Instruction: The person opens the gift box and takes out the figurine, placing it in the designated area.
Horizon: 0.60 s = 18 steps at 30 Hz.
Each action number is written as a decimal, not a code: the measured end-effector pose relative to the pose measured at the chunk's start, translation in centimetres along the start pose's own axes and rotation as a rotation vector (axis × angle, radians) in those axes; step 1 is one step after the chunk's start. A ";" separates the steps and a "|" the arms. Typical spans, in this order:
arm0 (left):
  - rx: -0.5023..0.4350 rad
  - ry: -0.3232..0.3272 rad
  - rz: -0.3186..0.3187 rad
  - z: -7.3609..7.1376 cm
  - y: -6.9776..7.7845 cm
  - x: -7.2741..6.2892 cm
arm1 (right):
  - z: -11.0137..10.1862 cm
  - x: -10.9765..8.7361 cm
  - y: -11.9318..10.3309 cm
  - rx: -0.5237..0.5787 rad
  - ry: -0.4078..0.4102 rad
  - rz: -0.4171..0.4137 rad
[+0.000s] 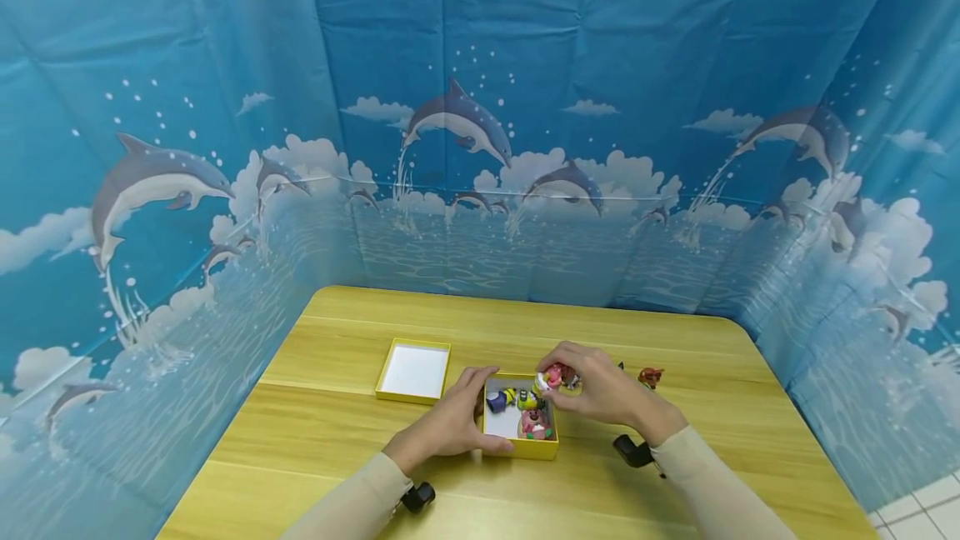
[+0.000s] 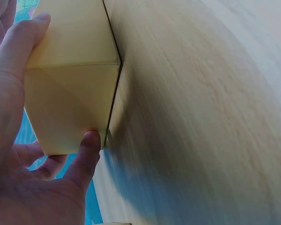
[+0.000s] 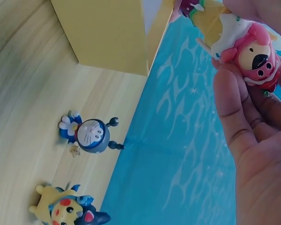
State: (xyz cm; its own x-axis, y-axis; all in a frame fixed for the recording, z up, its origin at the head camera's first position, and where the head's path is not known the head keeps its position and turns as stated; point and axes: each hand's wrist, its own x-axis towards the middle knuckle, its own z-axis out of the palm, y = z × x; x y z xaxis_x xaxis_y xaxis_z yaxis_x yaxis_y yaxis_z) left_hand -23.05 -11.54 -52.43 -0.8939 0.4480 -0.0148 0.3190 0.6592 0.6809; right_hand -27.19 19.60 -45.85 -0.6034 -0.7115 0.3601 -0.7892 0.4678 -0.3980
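Note:
My left hand [image 1: 456, 419] grips the left end of an open yellow box [image 1: 534, 450]. In the left wrist view its thumb lies on one face of the box [image 2: 70, 98] and the fingers spread over others. Above the box's right rim, my right hand [image 1: 600, 386] pinches a pink bear figurine [image 3: 260, 58] with a white and yellow lower part. Inside the box lie a purple-and-yellow figurine [image 1: 498, 401], a yellow-and-green figurine [image 1: 529, 400] and another pink figurine [image 1: 535, 425]. The right hand partly hides the held figurine in the head view.
A shallow yellow lid [image 1: 408, 397] with a white inside lies left of the box. Right of the right hand stands a reddish-brown figurine [image 1: 650, 377]. In the right wrist view, a blue cat figurine [image 3: 93, 136] and a yellow figurine [image 3: 61, 208] are on the table.

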 end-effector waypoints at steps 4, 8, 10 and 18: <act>0.000 0.001 0.007 0.0 0.0 0.0 | -0.3 -0.4 0.1 0.026 0.039 0.011; 0.002 -0.001 0.008 0.0 -0.1 0.0 | -0.6 -0.7 0.3 0.035 0.070 0.018; 0.001 0.000 0.007 0.0 -0.1 0.0 | -0.7 -0.8 0.3 0.032 0.080 0.022; -0.009 0.002 0.006 0.0 0.0 -0.1 | -1.3 -1.5 0.7 0.000 0.118 0.028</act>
State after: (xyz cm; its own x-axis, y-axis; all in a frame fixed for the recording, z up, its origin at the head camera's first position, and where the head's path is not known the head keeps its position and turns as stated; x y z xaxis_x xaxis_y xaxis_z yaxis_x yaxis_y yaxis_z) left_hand -22.98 -11.56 -52.49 -0.8925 0.4509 -0.0093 0.3216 0.6508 0.6878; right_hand -27.02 21.67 -45.55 -0.6341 -0.6318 0.4457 -0.7721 0.4863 -0.4091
